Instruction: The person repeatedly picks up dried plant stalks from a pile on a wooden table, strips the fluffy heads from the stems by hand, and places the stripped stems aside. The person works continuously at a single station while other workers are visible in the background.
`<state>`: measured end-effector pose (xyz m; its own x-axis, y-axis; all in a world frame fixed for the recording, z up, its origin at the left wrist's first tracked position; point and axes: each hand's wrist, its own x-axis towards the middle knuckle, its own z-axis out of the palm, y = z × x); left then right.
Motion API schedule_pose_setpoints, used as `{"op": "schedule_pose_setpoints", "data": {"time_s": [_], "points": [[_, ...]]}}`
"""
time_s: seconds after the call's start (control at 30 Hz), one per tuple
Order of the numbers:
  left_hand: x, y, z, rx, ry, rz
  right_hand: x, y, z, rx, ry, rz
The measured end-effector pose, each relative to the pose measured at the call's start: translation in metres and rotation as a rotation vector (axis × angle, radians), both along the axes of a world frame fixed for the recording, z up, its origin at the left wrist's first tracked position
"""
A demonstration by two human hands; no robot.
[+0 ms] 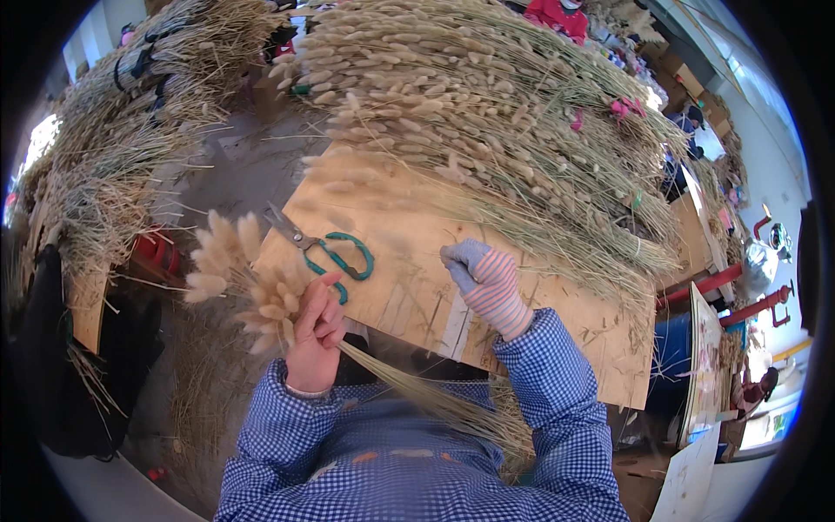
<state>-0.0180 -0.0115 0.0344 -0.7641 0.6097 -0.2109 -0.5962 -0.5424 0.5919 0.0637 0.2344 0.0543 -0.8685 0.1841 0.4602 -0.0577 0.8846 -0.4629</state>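
My bare left hand (318,326) holds a bunch of dried bunny-tail grass (271,297), its fluffy heads to the left and its long stems running down right across my lap. My right hand (479,271), in a striped knit glove, is above the plywood table with its fingers curled in; a blurred grass stem runs near the fingertips, and whether they pinch it cannot be told. Scissors with teal handles (349,256) lie on the table's left part, blades pointing up left, just beyond my left hand. A large pile of bunny-tail grass (443,98) covers the far side of the plywood table (404,320).
Tied bundles of dried stems (124,130) are heaped at the left. A black cloth (124,372) hangs at the lower left. Red pipes (711,287) and a blue barrel (670,346) are at the right. A person in red (561,19) is beyond the pile.
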Motion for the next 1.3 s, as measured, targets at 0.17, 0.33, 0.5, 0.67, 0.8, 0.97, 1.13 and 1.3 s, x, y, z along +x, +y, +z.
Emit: {"op": "schedule_pose_setpoints", "data": {"time_s": [0.17, 0.33, 0.5, 0.67, 0.8, 0.97, 1.13, 1.3], "points": [[0.003, 0.000, 0.010, -0.003, 0.001, -0.032, 0.003, -0.034, 0.007, -0.033, -0.148, 0.099], [0.006, 0.001, 0.014, 0.043, 0.015, -0.009, 0.014, -0.044, 0.008, -0.026, -0.138, 0.157], [0.010, 0.001, 0.016, 0.023, -0.030, 0.057, 0.023, -0.047, 0.011, -0.083, -0.098, 0.154], [0.011, -0.006, 0.020, 0.057, 0.019, -0.018, 0.028, -0.053, 0.009, -0.129, -0.092, 0.121], [0.013, -0.007, 0.019, 0.025, -0.004, 0.011, 0.029, -0.060, 0.007, -0.178, -0.157, 0.165], [0.017, -0.006, 0.018, 0.053, -0.052, 0.025, 0.027, -0.073, 0.016, -0.270, -0.048, 0.073], [0.023, -0.008, 0.020, 0.031, 0.058, -0.030, 0.007, -0.095, 0.023, -0.084, -0.003, 0.129], [0.027, -0.014, 0.019, 0.094, 0.138, -0.062, -0.003, -0.111, 0.024, -0.147, -0.231, 0.105]]}}
